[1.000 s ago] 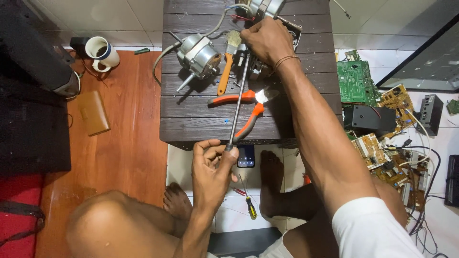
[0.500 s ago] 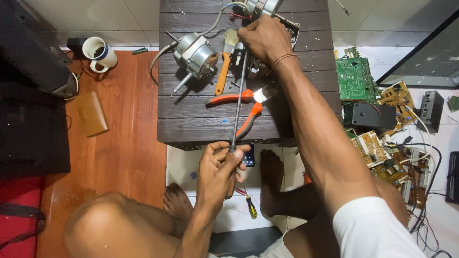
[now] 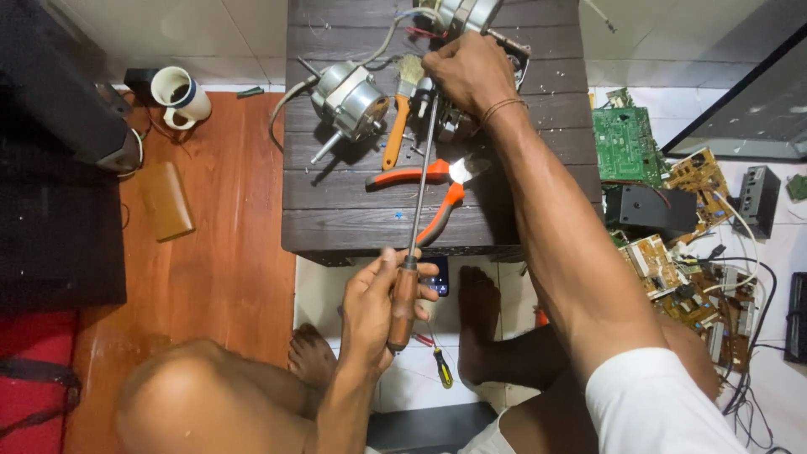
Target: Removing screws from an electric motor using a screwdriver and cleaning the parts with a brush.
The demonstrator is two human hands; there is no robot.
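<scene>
My left hand (image 3: 374,311) clenches the long steel screwdriver's brown wooden handle (image 3: 403,307); my right hand (image 3: 471,71) grips the grey metal motor part (image 3: 454,118) on the dark wooden table (image 3: 336,210).

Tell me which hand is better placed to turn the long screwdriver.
Left. The left hand already wraps the long screwdriver's wooden handle, free to twist. The right hand is at the far end, pressing on the motor part where the tip meets it.
</scene>
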